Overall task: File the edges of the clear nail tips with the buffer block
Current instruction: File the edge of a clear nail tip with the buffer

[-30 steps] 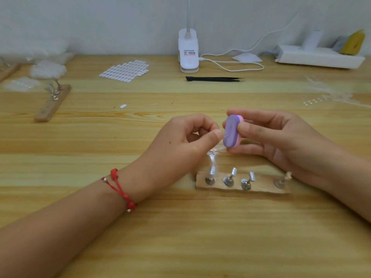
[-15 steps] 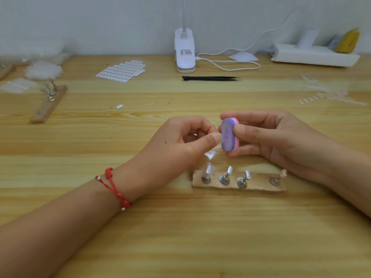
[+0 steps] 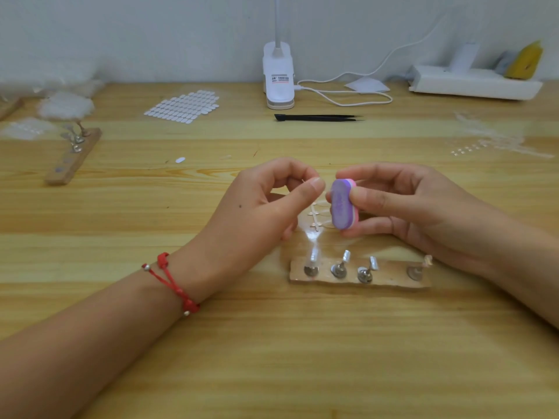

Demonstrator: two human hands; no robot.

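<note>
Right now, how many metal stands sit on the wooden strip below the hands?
4 metal stands in a row on the wooden strip: one at its left end, two just right of it, one past a gap near the right end. None seems hidden.

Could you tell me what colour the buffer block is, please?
The buffer block is purple on the facing side, with a pink layer behind; head view.
</note>
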